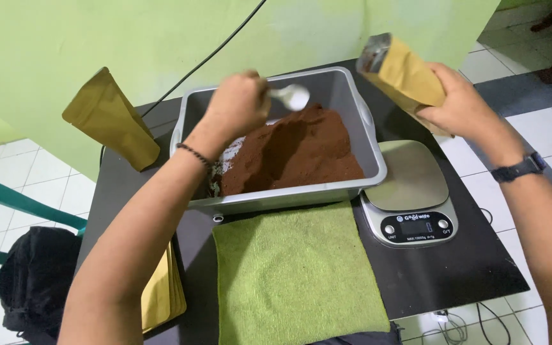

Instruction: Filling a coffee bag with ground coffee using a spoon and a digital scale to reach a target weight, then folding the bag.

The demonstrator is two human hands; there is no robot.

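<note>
Scooping setup: person stands over a black table, both hands up above a grey plastic tub.
Left hand: left hand clenched around the handle of a white spoon; bowl of the spoon pokes out to the right, just above the powder heap, looks empty but hard to tell.
Right hand: right hand grasping a tan paper pouch around its lower half, pouch tilted, open mouth pointing up-left, held above the tub's right rim and the scale.
Powder: brown ground powder heaped in the right part of the tub, bare floor of the tub showing at left.
Powder handling: loose, dry, light per spoonful; likely spills and dusts if the spoon tips; only movable by scoop.
Pouch handling: light, thin, soft walls; probably buckles if squeezed near the mouth; best held at mid-body or base so the mouth stays open.
Spoon handling: stiff, light, smooth; grip on the handle end.
Scale: steel kitchen scale just right of the tub, platform bare.
Cloth: green towel flat in front of the tub, touching its near edge.
Other pouches: second tan pouch upright at the table's far left; flat stack of pouches at the near left edge, partly behind the left arm.
</note>
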